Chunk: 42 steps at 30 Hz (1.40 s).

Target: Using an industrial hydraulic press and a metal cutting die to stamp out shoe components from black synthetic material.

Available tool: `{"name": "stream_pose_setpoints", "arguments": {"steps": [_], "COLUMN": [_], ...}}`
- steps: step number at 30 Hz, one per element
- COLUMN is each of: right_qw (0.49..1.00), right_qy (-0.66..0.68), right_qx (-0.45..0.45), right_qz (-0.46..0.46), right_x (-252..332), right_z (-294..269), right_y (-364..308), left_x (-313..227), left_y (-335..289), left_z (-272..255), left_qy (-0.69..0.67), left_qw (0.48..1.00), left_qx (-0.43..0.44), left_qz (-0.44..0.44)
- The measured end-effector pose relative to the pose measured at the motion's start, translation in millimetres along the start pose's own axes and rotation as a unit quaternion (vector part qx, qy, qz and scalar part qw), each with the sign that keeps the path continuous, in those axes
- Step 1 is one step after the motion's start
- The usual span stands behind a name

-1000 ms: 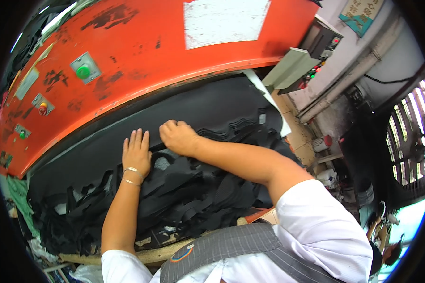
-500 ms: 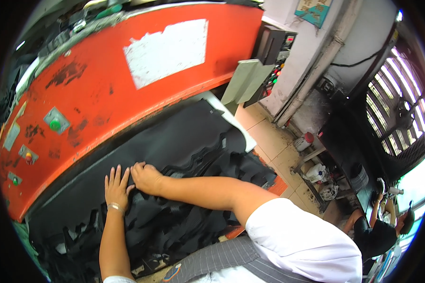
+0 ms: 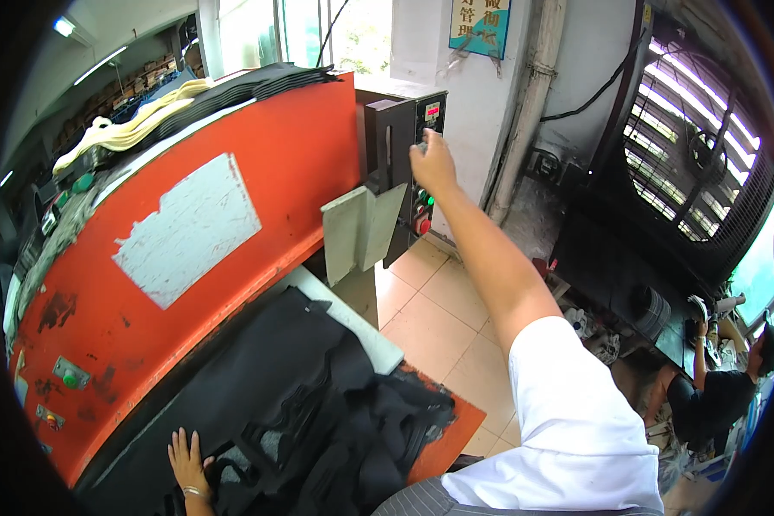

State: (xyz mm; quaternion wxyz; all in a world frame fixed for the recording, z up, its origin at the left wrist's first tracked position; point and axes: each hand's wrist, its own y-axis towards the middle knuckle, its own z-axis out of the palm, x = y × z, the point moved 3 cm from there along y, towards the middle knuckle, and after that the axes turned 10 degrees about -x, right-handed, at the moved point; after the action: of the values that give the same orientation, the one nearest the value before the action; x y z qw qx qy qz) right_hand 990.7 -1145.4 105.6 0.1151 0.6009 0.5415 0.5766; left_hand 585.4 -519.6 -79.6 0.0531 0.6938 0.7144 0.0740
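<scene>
My left hand [image 3: 189, 466] lies flat with fingers spread on a dark sheet of material [image 3: 224, 378], close to cut-out gaps and loose black strips [image 3: 353, 421]. My right arm reaches far forward and to the right. At its end, my right hand [image 3: 436, 165] is at the upper part of a black control box [image 3: 397, 142], just below a small red display [image 3: 433, 112]. Its fingers are mostly curled, and whatever they touch or grip is hidden behind them. Green and red buttons [image 3: 422, 225] show below that hand.
A large orange press beam [image 3: 292, 172] spans the left, with black and cream material [image 3: 146, 112] piled on top. A bent grey plate [image 3: 361, 225] stands beside the control box. A white board edge [image 3: 365, 335] shows under the sheet. At far right sits another person [image 3: 714, 396], near a large fan [image 3: 697, 155].
My right hand has left the black sheet and gone up to the control box. My left hand stays spread on the material. The view has swung up and to the right.
</scene>
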Motion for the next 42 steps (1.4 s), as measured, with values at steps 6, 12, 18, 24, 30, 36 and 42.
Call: {"name": "stream_pose_setpoints", "arguments": {"steps": [6,12,18,24,30,36,42], "right_qw": [0.993,0.993,0.983,0.949,0.95,0.776,0.636], "right_qy": [-0.062,-0.061,-0.12,-0.207,0.031,0.252,0.207], "right_qx": [0.089,0.099,0.092,0.136,-0.116,0.51,0.675], "right_qz": [0.052,0.009,-0.102,-0.196,-0.287,0.273,0.312], "right_x": [-70,-82,-92,-87,-41,45,94], "right_z": [37,55,46,32,11,23,51], "right_y": [54,67,78,88,36,-204,-284], "left_x": [-3,3,0,10,-7,1,-1], "left_y": [3,0,4,-9,2,8,5], "left_z": [-5,-4,2,15,6,7,12], "left_qy": [0.071,0.076,0.068,0.032,0.017,0.069,0.081], "left_qw": [0.997,0.997,0.997,0.999,0.999,0.997,0.997], "left_qx": [0.009,0.012,0.0,0.012,-0.04,-0.039,-0.009], "left_qz": [0.028,0.026,0.034,-0.016,0.024,0.022,0.006]}}
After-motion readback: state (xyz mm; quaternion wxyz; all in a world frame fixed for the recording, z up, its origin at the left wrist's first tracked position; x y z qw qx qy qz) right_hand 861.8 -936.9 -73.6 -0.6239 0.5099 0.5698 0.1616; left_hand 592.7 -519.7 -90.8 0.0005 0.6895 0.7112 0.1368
